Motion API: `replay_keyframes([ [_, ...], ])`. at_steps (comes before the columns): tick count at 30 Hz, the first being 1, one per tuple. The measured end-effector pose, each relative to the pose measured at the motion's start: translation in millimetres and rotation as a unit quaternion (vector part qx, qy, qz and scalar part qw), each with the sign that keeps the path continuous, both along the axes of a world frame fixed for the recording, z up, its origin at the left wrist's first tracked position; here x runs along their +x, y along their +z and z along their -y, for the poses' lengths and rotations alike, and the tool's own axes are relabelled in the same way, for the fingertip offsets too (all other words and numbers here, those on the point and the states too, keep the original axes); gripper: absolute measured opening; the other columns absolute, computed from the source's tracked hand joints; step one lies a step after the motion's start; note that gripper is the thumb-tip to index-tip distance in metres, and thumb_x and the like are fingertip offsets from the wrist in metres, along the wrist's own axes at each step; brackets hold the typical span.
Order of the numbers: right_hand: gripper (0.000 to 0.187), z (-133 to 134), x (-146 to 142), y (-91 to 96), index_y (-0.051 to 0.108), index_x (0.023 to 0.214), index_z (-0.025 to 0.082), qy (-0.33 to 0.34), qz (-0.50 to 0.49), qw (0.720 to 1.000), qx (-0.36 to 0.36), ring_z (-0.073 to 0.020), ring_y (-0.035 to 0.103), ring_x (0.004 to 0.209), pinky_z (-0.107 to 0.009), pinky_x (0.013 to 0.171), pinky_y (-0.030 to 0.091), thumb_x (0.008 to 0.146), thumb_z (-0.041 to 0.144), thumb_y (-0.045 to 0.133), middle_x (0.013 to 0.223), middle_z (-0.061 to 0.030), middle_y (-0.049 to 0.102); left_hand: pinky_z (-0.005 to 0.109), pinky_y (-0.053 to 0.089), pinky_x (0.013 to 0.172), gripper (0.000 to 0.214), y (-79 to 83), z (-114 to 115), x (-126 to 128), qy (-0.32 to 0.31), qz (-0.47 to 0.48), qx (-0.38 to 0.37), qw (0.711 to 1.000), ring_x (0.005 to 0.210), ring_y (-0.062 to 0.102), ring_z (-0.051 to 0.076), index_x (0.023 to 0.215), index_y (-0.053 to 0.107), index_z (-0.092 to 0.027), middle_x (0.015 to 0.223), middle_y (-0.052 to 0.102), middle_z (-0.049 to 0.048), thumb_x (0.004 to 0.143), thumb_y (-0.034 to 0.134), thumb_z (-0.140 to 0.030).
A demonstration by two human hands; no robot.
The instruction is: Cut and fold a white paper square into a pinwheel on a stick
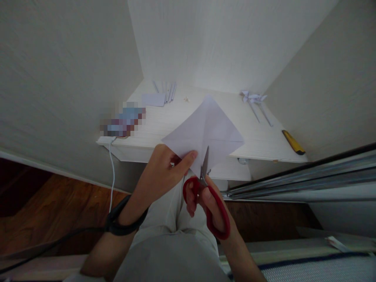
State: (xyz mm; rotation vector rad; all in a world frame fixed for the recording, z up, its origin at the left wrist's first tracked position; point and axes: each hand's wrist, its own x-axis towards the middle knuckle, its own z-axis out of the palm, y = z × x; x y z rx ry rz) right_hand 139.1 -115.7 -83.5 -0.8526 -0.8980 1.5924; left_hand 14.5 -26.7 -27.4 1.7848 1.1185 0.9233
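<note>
- No text, label, brand, number or sign can be read.
- The pixelated item [126, 120]: any lettering there is blurred out.

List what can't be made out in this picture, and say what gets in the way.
All in the head view:
- Left grip: most of its fingers, hidden beneath the paper sheet.
- Scissors: the second blade's full extent, apparently hidden by the sheet.
- Pixelated object: its details, masked by the mosaic.
- Small bits: too small to identify.
- Black cord: its far end, cut off by the left edge.
</note>
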Motion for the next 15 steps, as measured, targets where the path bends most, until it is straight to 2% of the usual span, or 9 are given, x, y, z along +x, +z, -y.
replay_keyframes([
  [3,0.041,-0.7,-1.5,0.8,0.051,0.096,0.021,-0.004,-0.006,1.000,0.006,-0.0107,0.042,0.056,-0.024,0.051,0.039,0.088,0.061,0.053,0.075,0.0025,0.046,0.017,0.036,0.039,0.027,0.9,1.7,0.4,0.000,-0.013,0.001,1.000,0.042,0.047,0.008,0.062,0.049,-0.018,0.048,0.049,-0.0050,0.084,0.055,-0.031],
  [15,0.042,-4.4,-3.4,1.6,0.049,0.084,0.022,0.000,-0.010,1.000,-0.002,-0.0116,0.041,0.054,-0.028,0.050,0.035,0.088,0.064,0.051,0.070,0.0026,0.042,0.018,0.034,0.040,0.028,3.8,5.6,3.0,-0.007,-0.027,0.003,1.000,0.043,0.046,0.008,0.060,0.047,-0.019,0.048,0.048,-0.0051,0.084,0.055,-0.033],
])
